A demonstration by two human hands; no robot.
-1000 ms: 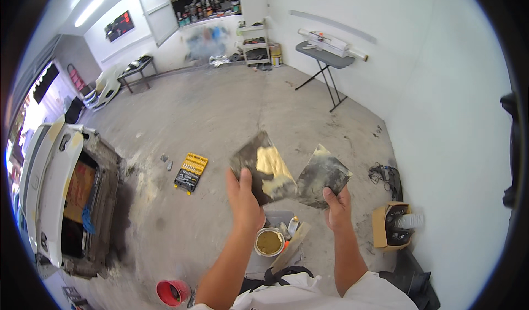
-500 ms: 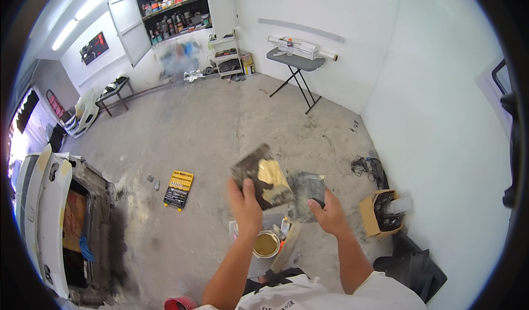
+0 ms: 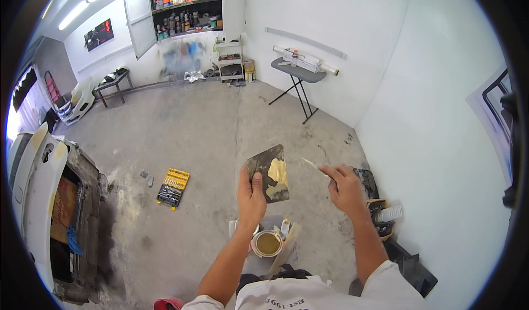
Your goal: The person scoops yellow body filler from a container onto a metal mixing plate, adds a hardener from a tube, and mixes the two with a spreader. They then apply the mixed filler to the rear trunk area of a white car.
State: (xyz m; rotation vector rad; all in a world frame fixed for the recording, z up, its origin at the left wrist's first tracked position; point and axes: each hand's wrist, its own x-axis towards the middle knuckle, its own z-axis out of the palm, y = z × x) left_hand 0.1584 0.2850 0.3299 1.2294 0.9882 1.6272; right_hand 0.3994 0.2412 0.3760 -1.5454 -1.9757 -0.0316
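My left hand point(image 3: 252, 204) is closed on the edge of a dark flat plate point(image 3: 262, 165), thumb lying across its top. A mound of pale yellow filler paste point(image 3: 278, 170) sits on the plate's right side, with a thinner smear below it. To the right, apart from the plate, my right hand point(image 3: 348, 192) pinches a thin spreader point(image 3: 315, 166), now turned almost edge-on with its tip toward the plate. Below both hands, an open round can point(image 3: 269, 244) of brownish-yellow material stands on a low surface beside a small tube-like container point(image 3: 285, 227).
A yellow and black socket set point(image 3: 173, 187) lies open on the floor to the left, near a stripped car body point(image 3: 66, 211). A folding table point(image 3: 298, 72) stands by the far wall. On the right are a cardboard box point(image 3: 380, 215) and black parts point(image 3: 410, 268).
My right hand has moved right and up, swinging the spreader away from the plate and turning it edge-on. The plate has shifted slightly right and rotated in my left hand.
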